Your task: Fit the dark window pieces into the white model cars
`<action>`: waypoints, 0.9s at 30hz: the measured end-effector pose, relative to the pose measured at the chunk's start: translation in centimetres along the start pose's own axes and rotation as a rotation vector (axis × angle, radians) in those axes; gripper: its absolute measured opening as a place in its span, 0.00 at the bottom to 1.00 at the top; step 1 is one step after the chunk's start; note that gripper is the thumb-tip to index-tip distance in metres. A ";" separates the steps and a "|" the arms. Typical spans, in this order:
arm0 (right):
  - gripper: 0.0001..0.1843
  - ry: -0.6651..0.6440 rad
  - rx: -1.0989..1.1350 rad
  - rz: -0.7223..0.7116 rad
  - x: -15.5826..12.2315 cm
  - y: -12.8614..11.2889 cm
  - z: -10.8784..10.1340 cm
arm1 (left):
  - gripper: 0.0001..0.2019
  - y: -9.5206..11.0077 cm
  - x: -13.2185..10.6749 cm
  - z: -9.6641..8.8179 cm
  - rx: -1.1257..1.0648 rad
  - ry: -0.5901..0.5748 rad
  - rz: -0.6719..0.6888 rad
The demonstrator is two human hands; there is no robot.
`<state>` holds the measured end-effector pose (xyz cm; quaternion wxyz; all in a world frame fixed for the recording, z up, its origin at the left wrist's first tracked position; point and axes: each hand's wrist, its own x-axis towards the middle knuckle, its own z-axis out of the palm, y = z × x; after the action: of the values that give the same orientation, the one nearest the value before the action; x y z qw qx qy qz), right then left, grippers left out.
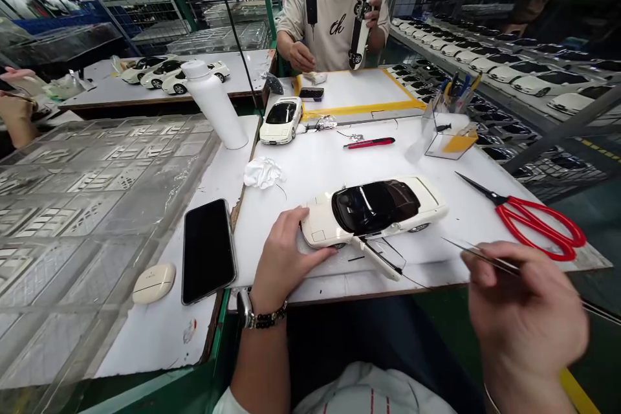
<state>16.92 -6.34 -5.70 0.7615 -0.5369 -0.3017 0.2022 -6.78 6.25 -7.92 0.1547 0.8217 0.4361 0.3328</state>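
Observation:
A white model car (323,218) with a black roof lies on the white table, its near door (378,259) swung outward toward me. My left hand (286,242) grips the car's front end, fingers over the far corner and thumb along the near side. Thin black strips lie by the open door. To the right of the car, my right hand (526,291) holds tweezers (485,255) pinched between thumb and fingers, their tips pointing left, apart from the car. Red-handled scissors (538,223) rest just beyond that hand.
A phone (208,252), an earbud case (154,283) and a white bottle (216,103) stand left. Behind the car are crumpled tissue (263,173), a red pen-like tool (369,143), another model car (281,120) and a clear tool holder (449,132). Opposite, a co-worker (334,13) holds a car.

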 end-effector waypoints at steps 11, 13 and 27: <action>0.14 -0.058 -0.338 0.015 -0.1 2.7 4.0 | 0.31 0.0 0.1 0.2 0.006 -0.005 -0.001; 0.15 -0.028 -0.363 0.013 0.0 2.9 4.5 | 0.31 0.0 0.1 0.1 0.005 -0.006 -0.003; 0.11 -0.107 0.115 0.167 0.2 2.8 4.2 | 0.34 0.3 0.3 -0.3 0.068 0.019 0.036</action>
<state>14.25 -2.36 -7.30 0.7544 -0.5039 -0.2838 0.3104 -6.64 6.32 -7.40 0.1164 0.8310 0.4338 0.3282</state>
